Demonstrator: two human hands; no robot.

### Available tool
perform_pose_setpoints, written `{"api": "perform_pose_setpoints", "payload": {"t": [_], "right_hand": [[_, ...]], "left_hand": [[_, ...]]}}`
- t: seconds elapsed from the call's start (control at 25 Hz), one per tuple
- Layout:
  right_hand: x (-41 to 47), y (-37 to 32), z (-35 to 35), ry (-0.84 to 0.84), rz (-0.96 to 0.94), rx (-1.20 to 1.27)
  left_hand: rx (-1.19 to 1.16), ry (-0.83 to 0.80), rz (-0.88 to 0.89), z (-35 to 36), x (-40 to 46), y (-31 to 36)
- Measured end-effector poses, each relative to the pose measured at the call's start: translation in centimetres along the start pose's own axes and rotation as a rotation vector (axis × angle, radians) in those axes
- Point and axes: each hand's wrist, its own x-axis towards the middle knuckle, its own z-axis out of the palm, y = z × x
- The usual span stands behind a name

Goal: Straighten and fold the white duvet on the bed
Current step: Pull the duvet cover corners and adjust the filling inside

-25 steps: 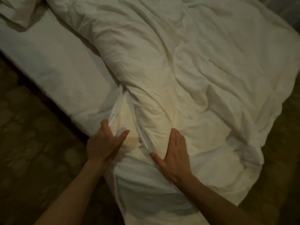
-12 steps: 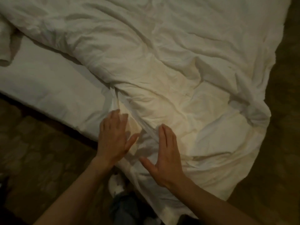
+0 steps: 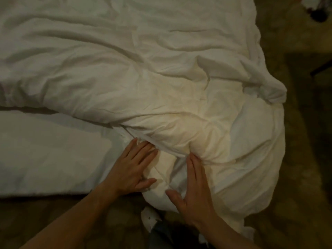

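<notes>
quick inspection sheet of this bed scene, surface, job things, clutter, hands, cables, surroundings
surface: bed with a white sheet, bare at the near left.
job's things: white duvet, rumpled and creased, not yet folded; it covers the far and right parts of the bed and its near right end hangs over the edge.
clutter: small white item on the floor below the duvet edge; too dim to identify.
grippers: left hand flat, fingers straight, at the duvet's edge; right hand flat, pressing the duvet.
cables: nothing seen.
surroundings: dark patterned floor; dim objects at the far right, unclear.
</notes>
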Motion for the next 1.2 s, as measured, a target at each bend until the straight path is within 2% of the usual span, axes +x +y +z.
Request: {"api": "perform_pose_setpoints", "payload": {"t": [0.12, 0.2, 0.48, 0.56, 0.68, 0.76, 0.92, 1.08, 1.2], "right_hand": [[-1.0, -1.4, 1.0, 0.078, 0.114, 0.043], [-2.4, -1.6, 1.8, 0.147, 0.088, 0.028], [-4.6, 2.8, 4.5, 0.212, 0.045, -0.165], [-4.2, 3.7, 5.8, 0.23, 0.055, -0.228], [-2.6, 4.0, 7.4, 0.318, 0.068, -0.305], [-1.2, 4.2, 7.4, 0.381, 0.035, -0.328], [0.3, 3.0, 4.0, 0.43, -0.127, -0.309], [-1.2, 1.4, -2.5, 0.461, -0.283, -0.323], [-2.9, 2.2, -6.4, 0.475, -0.313, -0.367]], "left_hand": [[0.002, -0.015, 0.029, -0.3, -0.2, 0.2], [0.014, -0.036, 0.043, -0.3, -0.9, 0.6], [0.043, 0.069, 0.24, 3.5, 1.2, 2.0], [0.044, 0.083, 0.239, 4.8, 2.5, 1.7], [0.067, 0.013, 0.206, 5.2, 4.8, 1.4], [0.01, 0.061, 0.175, 4.9, 4.9, 1.9], [-0.171, 0.173, 0.045, 1.8, 2.8, 3.7], [-0.196, 0.294, 0.009, -2.8, 2.7, 8.4], [-0.207, 0.286, -0.017, -3.7, 2.8, 12.5]]}}
